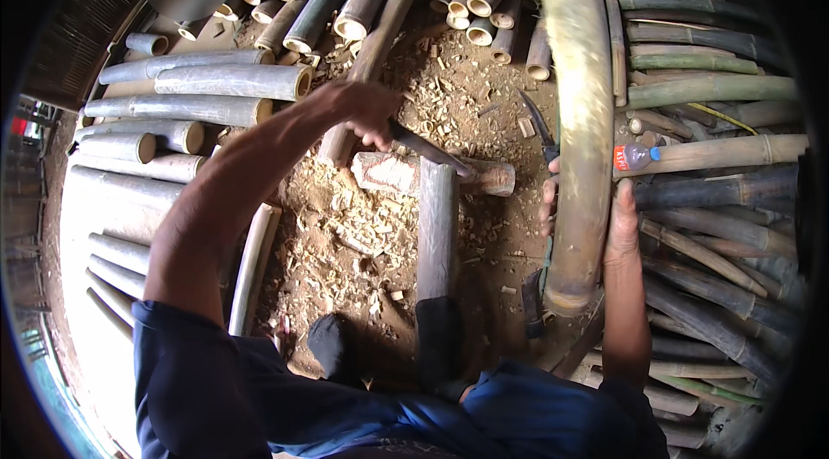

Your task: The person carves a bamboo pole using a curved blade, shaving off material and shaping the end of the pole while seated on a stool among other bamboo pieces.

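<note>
My right hand point(618, 230) is closed around a thick bamboo pole point(580, 131), its thumb on the right side and fingers showing on the left. The pole stands nearly lengthwise in view, its surface pale and scraped over much of its length. My left hand point(370, 112) grips a dark, blade-like tool point(432, 150) whose far end points down and right. Below that tool, a short grey bamboo piece point(438, 230) rests with its far end on a wooden log point(380, 172). A dark pointed knife point(535, 118) lies left of the thick pole.
Bamboo poles point(350, 23) are piled at the back, with more poles at the left point(211, 109) and right point(708, 191). Pale shavings point(354, 234) cover the brown ground. A small bottle point(637, 157) with a blue cap lies by the right pile. My dark-covered foot point(333, 347) is near the front.
</note>
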The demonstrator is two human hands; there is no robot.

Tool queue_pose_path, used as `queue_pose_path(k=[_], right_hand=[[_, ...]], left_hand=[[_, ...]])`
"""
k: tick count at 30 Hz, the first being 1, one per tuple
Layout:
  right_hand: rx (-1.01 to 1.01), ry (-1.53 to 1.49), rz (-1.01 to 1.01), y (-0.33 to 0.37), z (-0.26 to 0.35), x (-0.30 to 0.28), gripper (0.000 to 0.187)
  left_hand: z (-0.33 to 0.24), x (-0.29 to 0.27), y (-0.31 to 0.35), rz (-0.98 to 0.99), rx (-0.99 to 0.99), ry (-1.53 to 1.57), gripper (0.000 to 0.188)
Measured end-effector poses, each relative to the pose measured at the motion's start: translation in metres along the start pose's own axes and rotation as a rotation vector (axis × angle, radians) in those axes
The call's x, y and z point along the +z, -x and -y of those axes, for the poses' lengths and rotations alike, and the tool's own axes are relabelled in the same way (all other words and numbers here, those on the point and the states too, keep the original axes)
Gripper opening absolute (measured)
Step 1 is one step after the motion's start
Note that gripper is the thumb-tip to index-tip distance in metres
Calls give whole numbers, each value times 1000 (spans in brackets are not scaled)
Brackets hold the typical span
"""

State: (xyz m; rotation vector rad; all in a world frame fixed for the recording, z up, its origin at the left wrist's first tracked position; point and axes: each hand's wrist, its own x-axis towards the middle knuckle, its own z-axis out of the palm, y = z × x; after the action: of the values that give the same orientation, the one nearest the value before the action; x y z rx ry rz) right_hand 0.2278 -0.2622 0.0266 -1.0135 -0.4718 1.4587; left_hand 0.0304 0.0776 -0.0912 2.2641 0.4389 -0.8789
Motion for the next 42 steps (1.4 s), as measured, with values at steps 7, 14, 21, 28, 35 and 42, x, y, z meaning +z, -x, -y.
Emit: queue_pose_path(k=[7,14,21,28,35,42], right_hand=[[128,370,-370,31,-21,-28,67],[217,533,-513,43,-39,-54,59],[219,591,-437,35,-43,-54,66],[208,637,-367,34,-40,-46,67],[69,884,-233,30,-47,-53,71],[-50,1608,61,24,-33,-20,78]], left_hand=[[1,82,41,-682,30,-417,25],[-31,176,68,-833,29,-33,30],[-32,185,78,-750,-69,-13,27],[-31,191,77,-776,-68,-14,24],[-28,192,77,-738,-64,-46,26],[-27,190,74,-636,-147,-149,11]])
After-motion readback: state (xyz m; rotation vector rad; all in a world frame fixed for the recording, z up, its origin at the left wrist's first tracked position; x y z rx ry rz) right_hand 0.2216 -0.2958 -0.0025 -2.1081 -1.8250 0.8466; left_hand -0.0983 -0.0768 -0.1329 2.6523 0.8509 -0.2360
